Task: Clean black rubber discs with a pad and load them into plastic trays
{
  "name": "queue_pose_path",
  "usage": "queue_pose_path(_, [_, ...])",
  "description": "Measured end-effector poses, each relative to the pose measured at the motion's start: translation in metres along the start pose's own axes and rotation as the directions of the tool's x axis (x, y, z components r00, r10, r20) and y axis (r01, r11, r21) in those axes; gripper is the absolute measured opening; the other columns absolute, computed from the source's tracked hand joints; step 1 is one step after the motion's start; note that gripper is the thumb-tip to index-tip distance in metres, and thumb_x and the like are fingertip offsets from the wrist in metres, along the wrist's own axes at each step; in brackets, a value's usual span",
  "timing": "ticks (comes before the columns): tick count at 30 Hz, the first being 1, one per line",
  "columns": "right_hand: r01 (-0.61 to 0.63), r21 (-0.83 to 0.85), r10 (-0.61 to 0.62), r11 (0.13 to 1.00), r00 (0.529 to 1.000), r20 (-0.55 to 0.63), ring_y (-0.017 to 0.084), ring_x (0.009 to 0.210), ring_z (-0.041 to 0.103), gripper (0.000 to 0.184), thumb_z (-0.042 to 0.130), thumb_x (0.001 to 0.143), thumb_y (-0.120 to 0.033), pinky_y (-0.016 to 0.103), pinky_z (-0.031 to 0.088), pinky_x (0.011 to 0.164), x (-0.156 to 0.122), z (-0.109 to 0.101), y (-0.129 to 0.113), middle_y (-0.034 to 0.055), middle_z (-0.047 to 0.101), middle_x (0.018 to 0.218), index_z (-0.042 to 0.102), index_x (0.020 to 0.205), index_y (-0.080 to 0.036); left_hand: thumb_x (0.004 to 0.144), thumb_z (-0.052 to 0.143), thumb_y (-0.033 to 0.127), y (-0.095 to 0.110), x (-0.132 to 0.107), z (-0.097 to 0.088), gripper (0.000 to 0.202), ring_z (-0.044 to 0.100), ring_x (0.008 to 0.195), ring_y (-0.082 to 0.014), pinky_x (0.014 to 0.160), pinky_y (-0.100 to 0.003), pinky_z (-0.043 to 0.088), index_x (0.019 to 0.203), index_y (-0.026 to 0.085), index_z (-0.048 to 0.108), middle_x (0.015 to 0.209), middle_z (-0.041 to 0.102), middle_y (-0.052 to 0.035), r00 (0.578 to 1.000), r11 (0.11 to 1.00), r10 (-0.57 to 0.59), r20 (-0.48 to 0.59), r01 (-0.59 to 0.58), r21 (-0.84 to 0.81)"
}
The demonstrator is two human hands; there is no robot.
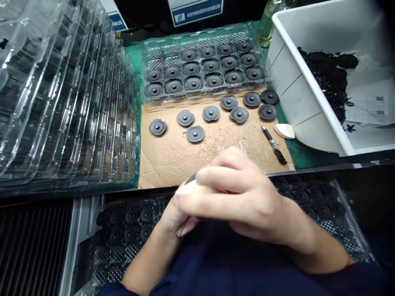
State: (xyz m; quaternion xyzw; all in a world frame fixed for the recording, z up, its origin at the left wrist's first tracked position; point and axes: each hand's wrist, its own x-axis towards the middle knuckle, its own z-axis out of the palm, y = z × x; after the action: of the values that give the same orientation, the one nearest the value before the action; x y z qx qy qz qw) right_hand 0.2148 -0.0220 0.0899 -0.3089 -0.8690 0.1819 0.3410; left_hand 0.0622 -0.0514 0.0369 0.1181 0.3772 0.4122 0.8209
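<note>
My two hands are together just past the near edge of the bench. My left hand [177,222] is closed, with the dark edge of a black disc [191,178] showing at its top; most of its fingers are hidden. Over it lies my right hand [237,193], blurred, its fingers curled. Whatever the right hand grips is covered, though something pale shows by its fingertips. Beyond them, several loose black discs, such as one disc [195,134] with a small central stub, lie on a cardboard sheet [163,164].
A clear plastic tray [160,98] partly filled with discs stands behind the cardboard. Tall stacked clear trays [61,102] rise at left. A white bin [311,90] with black scraps is at right. Near it lie a pen [274,144] and a cream wedge [285,131].
</note>
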Motion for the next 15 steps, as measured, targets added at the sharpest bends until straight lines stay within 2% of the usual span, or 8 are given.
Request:
queue_pose_path(2, [0.093,0.067,-0.098,0.993,0.993,0.072,0.016,0.072,0.051,0.03,0.042,0.097,-0.02,0.032,0.04,0.07,0.007,0.0,0.017,0.0,0.067,0.077,0.072,0.097,-0.025,0.059,0.085,0.036,0.0,-0.002,-0.001,0.038,0.071,0.074,-0.0187,0.065,-0.023,0.059,0.089,0.017,0.073,0.082,0.074,-0.003,0.996,0.997,-0.067,0.059,0.069,-0.037])
queue_pose_path(3, [0.041,0.067,-0.045,0.997,0.998,0.052,0.015,0.074,0.052,0.029,0.044,0.095,-0.018,0.031,0.041,0.07,0.006,0.002,0.027,0.0003,0.067,0.08,0.072,0.099,-0.024,0.059,0.084,0.038,0.001,-0.003,-0.002,0.041,0.071,0.075,-0.019,0.065,-0.023,0.06,0.092,0.017,0.073,0.085,0.075,-0.0032,0.991,0.992,-0.103,0.09,0.109,-0.061])
queue_pose_path(5, [-0.206,0.066,0.21,0.976,0.975,-0.066,0.016,0.08,0.057,0.025,0.047,0.093,-0.016,0.03,0.044,0.072,-0.008,0.011,0.047,0.0025,0.069,0.087,0.07,0.103,-0.021,0.059,0.083,0.041,0.004,-0.004,-0.006,0.048,0.072,0.082,-0.0215,0.069,-0.025,0.06,0.1,0.018,0.071,0.095,0.075,-0.0047,0.98,0.981,-0.146,0.136,0.161,-0.104])
queue_pose_path(7, [-0.456,0.112,0.467,0.883,0.875,-0.124,0.016,0.084,0.06,0.024,0.049,0.093,-0.018,0.029,0.046,0.072,-0.033,0.028,0.065,0.0048,0.069,0.093,0.068,0.107,-0.02,0.062,0.081,0.039,0.005,-0.005,-0.01,0.05,0.072,0.091,-0.0241,0.073,-0.028,0.06,0.107,0.02,0.068,0.107,0.072,-0.0066,0.976,0.977,-0.156,0.154,0.175,-0.122])
queue_pose_path(8, [-0.524,0.13,0.537,0.842,0.836,-0.11,0.016,0.083,0.061,0.024,0.05,0.092,-0.019,0.029,0.047,0.072,-0.048,0.038,0.073,0.005,0.069,0.092,0.069,0.106,-0.019,0.063,0.081,0.039,0.005,-0.004,-0.012,0.05,0.071,0.093,-0.0247,0.074,-0.028,0.06,0.107,0.02,0.068,0.11,0.071,-0.0073,0.975,0.977,-0.155,0.159,0.175,-0.122])
queue_pose_path(9, [-0.559,0.134,0.571,0.818,0.817,-0.081,0.016,0.081,0.062,0.023,0.05,0.091,-0.019,0.029,0.048,0.071,-0.063,0.048,0.079,0.0047,0.07,0.089,0.069,0.104,-0.019,0.063,0.08,0.04,0.005,-0.003,-0.013,0.049,0.071,0.094,-0.0249,0.075,-0.029,0.06,0.107,0.02,0.068,0.111,0.071,-0.0079,0.975,0.979,-0.15,0.163,0.17,-0.114])
queue_pose_path(12, [-0.579,0.12,0.584,0.806,0.812,-0.009,0.017,0.074,0.063,0.023,0.051,0.088,-0.018,0.029,0.049,0.069,-0.095,0.069,0.092,0.0033,0.069,0.078,0.072,0.098,-0.02,0.061,0.08,0.042,0.004,0.001,-0.012,0.048,0.071,0.094,-0.0246,0.074,-0.028,0.06,0.103,0.021,0.069,0.111,0.071,-0.0075,0.976,0.986,-0.131,0.173,0.147,-0.083])
queue_pose_path(15, [-0.612,0.119,0.621,0.782,0.783,-0.05,0.017,0.072,0.062,0.023,0.051,0.089,-0.021,0.03,0.048,0.067,-0.095,0.061,0.087,0.0042,0.069,0.079,0.071,0.1,-0.02,0.059,0.081,0.04,0.004,0.005,-0.006,0.05,0.071,0.094,-0.0241,0.076,-0.028,0.06,0.104,0.022,0.069,0.11,0.072,-0.0071,0.979,0.991,-0.118,0.169,0.127,-0.041])
